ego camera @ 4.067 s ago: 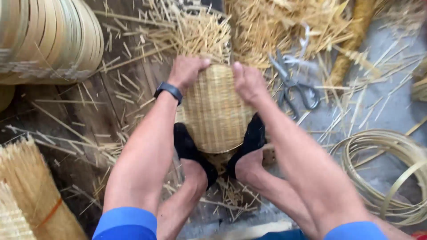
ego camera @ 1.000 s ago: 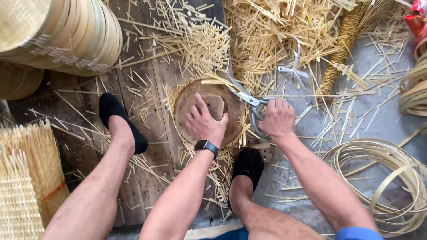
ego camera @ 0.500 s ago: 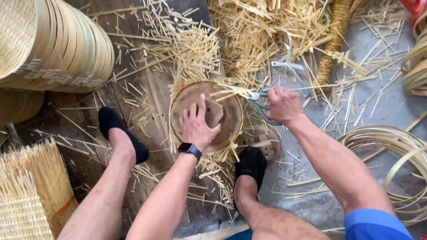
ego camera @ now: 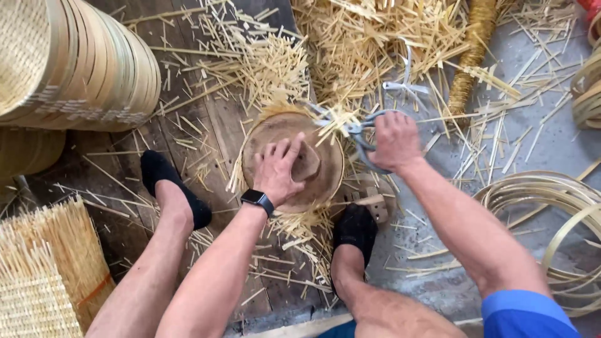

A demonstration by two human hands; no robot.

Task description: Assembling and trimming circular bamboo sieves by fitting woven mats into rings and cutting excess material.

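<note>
In the middle of the frame, a round wooden disc (ego camera: 319, 181) lies on top of a woven basket, whose loose straw ends (ego camera: 300, 225) stick out all around its edge. The left hand (ego camera: 278, 172) presses flat on the disc, fingers spread and open, a black watch (ego camera: 257, 200) on the wrist. The right hand (ego camera: 394, 141) is closed around the handles of metal shears (ego camera: 350, 128), whose blades now reach the upper rim of the disc; a second ago they sat a little further right, so the cutting has moved on around the edge. Two feet in black socks (ego camera: 357, 228) brace either side. Stacked baskets (ego camera: 94, 69) fill the upper left, bamboo hoops (ego camera: 551, 206) the right.
</note>
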